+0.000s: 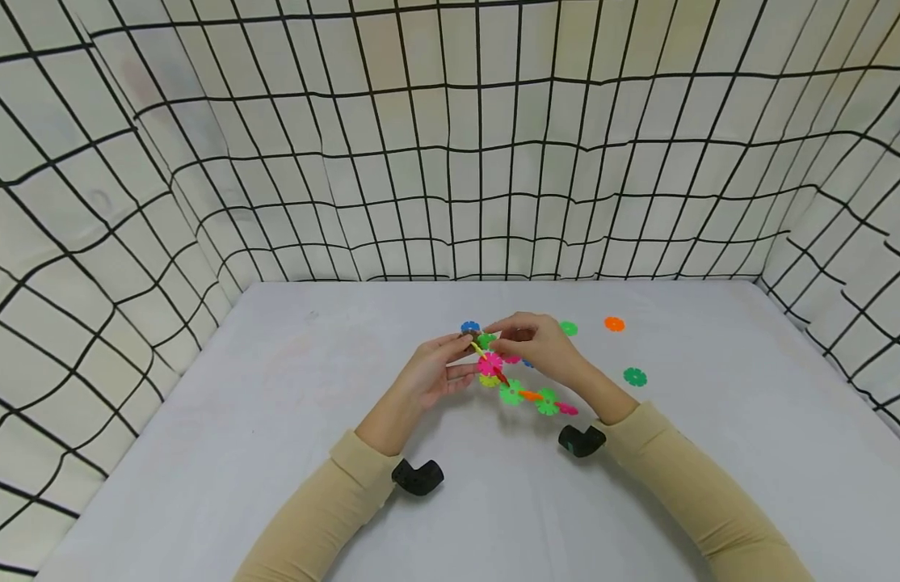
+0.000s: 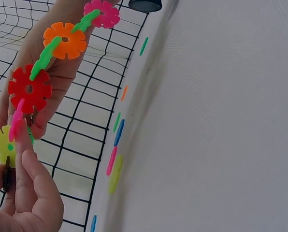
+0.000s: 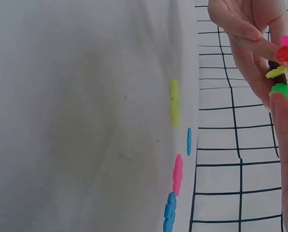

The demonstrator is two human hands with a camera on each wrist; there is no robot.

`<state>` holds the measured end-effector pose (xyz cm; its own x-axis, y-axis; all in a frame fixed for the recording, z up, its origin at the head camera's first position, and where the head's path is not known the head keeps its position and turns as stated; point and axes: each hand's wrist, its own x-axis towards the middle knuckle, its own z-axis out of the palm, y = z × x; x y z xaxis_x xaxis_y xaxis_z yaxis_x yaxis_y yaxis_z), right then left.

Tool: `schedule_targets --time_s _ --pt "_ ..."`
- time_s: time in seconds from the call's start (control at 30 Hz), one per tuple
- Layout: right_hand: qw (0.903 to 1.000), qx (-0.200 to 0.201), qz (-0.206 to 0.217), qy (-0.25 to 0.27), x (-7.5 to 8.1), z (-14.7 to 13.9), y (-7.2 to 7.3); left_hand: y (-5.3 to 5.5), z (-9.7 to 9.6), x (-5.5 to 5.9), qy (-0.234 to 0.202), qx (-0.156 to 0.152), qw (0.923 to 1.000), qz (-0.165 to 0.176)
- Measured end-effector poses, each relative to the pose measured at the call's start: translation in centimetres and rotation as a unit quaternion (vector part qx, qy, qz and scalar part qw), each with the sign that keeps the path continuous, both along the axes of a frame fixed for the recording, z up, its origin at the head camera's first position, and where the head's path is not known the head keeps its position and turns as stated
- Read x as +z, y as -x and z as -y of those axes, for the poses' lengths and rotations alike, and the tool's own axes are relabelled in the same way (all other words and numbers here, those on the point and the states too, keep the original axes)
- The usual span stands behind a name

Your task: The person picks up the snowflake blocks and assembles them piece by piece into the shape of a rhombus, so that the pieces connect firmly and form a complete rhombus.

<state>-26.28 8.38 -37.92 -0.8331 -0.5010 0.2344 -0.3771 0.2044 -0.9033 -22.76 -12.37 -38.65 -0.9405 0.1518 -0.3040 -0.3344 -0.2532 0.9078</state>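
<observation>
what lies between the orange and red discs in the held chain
In the left wrist view, one green disc, turned edge-on, lies between the orange disc and the red disc, linking them.

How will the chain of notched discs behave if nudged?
The chain is probably fairly stiff, since it runs nearly straight with its far end unheld. Its thin discs suggest low weight. It looks merely slotted together, so might pop apart.

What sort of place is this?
Probably a staged recording booth: a pale tabletop, white walls with black grid lines on three sides, and black devices at the person's cuffs.
</observation>
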Motion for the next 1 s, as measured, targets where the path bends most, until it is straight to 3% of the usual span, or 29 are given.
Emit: schedule_targets --time_s 0.23,1.0 --pt "0.9998 0.013 -0.017 0.001 -0.21 -0.02 -0.03 -0.03 -0.21 -0.15 -0.002 0.003 1.0 0.004" --pt "0.9997 0.003 -0.025 0.003 -0.2 0.11 -0.67 -0.25 0.5 0.12 -0.048 -0.05 0.9971 0.031"
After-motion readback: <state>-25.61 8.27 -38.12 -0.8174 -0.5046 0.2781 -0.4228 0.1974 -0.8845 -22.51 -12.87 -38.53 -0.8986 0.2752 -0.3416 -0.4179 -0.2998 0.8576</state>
